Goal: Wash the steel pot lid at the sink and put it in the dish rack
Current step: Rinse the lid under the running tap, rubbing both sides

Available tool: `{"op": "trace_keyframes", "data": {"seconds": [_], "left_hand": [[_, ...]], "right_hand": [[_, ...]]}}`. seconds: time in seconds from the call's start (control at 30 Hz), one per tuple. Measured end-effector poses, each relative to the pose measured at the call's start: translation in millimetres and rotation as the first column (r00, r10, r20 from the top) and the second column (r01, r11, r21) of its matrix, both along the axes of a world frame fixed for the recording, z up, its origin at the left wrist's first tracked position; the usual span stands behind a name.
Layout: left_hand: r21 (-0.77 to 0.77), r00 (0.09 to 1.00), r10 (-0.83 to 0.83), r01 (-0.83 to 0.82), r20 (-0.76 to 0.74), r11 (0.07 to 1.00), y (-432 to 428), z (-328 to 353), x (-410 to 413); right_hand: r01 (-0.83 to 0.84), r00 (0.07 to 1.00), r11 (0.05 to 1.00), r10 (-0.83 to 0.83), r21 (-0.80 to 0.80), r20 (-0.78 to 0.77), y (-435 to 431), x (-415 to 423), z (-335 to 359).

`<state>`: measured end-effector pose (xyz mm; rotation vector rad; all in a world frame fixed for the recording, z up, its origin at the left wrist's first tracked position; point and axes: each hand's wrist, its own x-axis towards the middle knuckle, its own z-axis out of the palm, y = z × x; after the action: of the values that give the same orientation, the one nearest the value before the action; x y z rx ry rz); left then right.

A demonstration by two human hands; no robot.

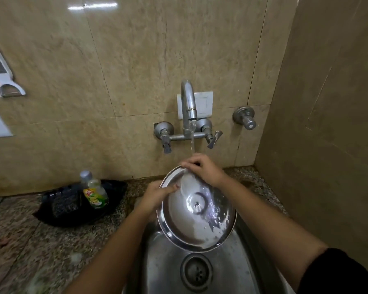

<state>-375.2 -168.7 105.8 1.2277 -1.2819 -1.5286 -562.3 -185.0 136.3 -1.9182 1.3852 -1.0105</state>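
Observation:
The round steel pot lid (191,221) is held tilted above the steel sink (168,268), its hollow underside facing me and wet. My left hand (155,197) grips its left rim, thumb lying across the inner face. My right hand (204,169) rests on the lid's top edge with fingers curled over it, right under the running water. The stream falls from the wall tap (189,107) onto that hand and the lid's upper part. No dish rack is in view.
A black tray (57,217) on the granite counter left of the sink holds a dish soap bottle (96,196) and a dark scrubber (65,203). The sink drain (197,271) lies below the lid. A tiled wall closes in at the right.

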Motion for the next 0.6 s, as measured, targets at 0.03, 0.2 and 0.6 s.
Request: {"op": "trace_keyframes", "data": {"seconds": [0.03,0.2,0.6], "left_hand": [[-0.006,0.998,-0.059,0.059,0.022,0.998,-2.4,-0.3,-0.1],[-0.062,0.997,-0.022,0.017,-0.075,0.998,0.3,1.9,-6.6],[-0.072,0.997,-0.071,0.069,-0.034,0.995,-1.9,0.2,-4.5]], "right_hand": [[-0.075,0.991,0.997,0.073,-0.014,-0.109,0.6,9.0,1.7],[-0.047,0.992,0.996,0.037,-0.077,-0.124,-3.1,13.8,-1.8],[-0.078,0.980,0.982,0.044,-0.170,-0.193,2.2,18.9,-4.9]]}}
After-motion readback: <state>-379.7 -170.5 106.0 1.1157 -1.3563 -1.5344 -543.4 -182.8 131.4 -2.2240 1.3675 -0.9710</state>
